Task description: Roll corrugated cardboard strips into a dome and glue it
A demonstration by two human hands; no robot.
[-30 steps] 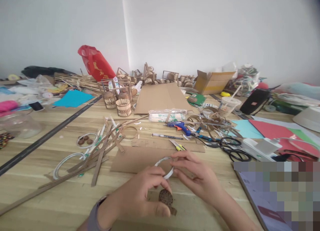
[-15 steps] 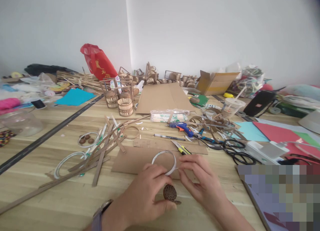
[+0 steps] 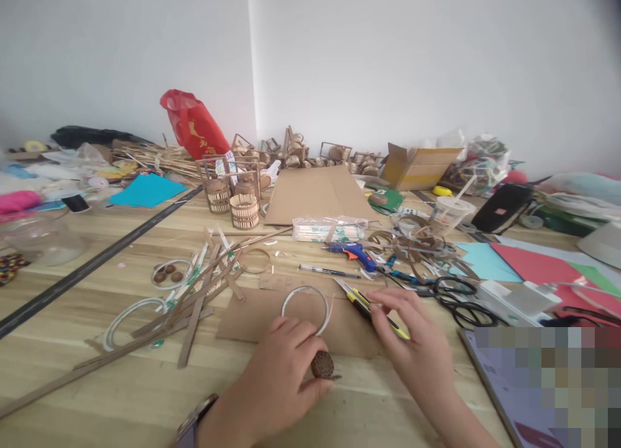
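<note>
A watch is circling the left wrist.
Its case is appearing dark with a thin, paler rim, and its strap is showing a muted greyish purple; the dial is slanting too steeply to read. The left hand and right hand are both going bare, uncovered forearm showing behind each.

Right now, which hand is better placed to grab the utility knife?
Probably the right hand: its fingertips are over the utility knife, though contact is unclear. The left hand is farther off, already gripping the brown coiled piece.
</note>
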